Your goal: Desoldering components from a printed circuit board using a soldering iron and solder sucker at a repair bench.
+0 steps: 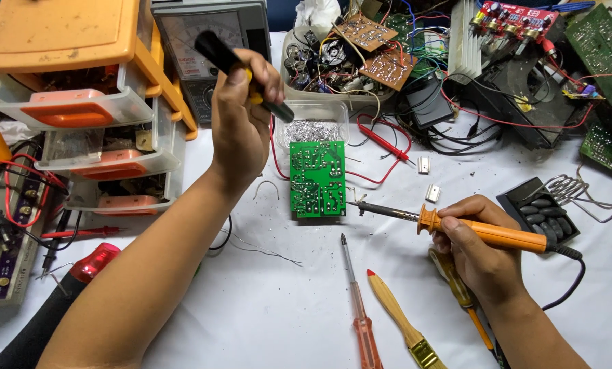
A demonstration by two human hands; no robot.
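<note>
Iron at the board edge, pump lifted clear.

Your right hand (480, 249) is closed round the orange soldering iron (487, 232), its metal tip just at the 3 o'clock edge of the green circuit board (317, 179), which lies solder side up at table centre. Your left hand (241, 119) grips a black and yellow desoldering pump (241, 65) up at 11 o'clock. Risk, as I see it: the hot tip slides off glossy laminate onto the red test lead (381, 143) at 1 o'clock and melts its insulation.

paintbrush (405, 324) bristles cut off — drawer (87, 109) contents blurred
</note>
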